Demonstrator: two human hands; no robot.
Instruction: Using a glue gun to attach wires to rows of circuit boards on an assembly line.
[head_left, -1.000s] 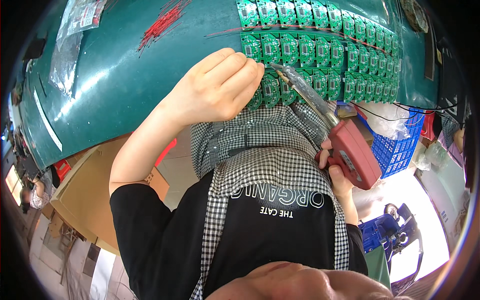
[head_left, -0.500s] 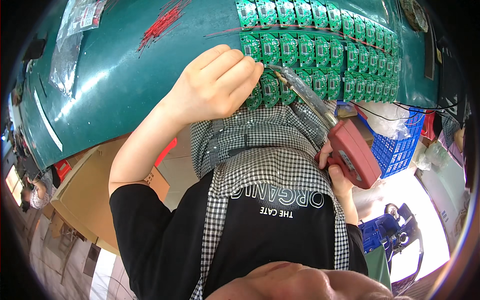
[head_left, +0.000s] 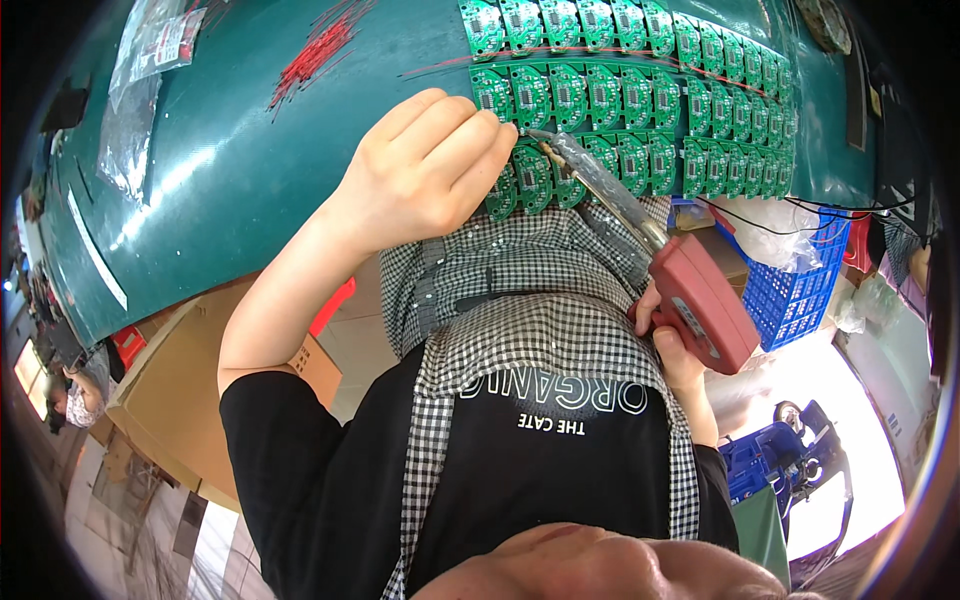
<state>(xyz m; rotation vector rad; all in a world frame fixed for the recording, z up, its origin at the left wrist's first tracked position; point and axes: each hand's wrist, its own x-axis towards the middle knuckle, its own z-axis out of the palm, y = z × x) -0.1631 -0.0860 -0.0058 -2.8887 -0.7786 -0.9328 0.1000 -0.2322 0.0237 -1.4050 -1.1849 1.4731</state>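
My left hand [head_left: 425, 170] is closed in a pinch at the left end of the rows of green circuit boards [head_left: 562, 97]. Whatever its fingertips hold is hidden behind them. In my right hand [head_left: 678, 350] is a soldering gun [head_left: 705, 305] with a red handle and a long metal barrel. Its tip reaches up and left to the boards, close beside my left fingertips; whether it touches a board I cannot tell. The boards lie side by side in several rows, and thin red wires [head_left: 560, 49] stretch across the upper ones.
A bunch of cut red wires [head_left: 315, 52] lies on the green tabletop [head_left: 230, 130], left of the boards. Clear plastic bags [head_left: 130, 120] rest farther left. Below the table are a cardboard box [head_left: 190, 400] and a blue crate [head_left: 795, 300]. Black cables [head_left: 850, 213] run along the right edge.
The boards and red wires sit slightly farther left in the picture. Left hand and soldering gun shift slightly left too, the gun's tip staying by the left fingertips; both grips look the same.
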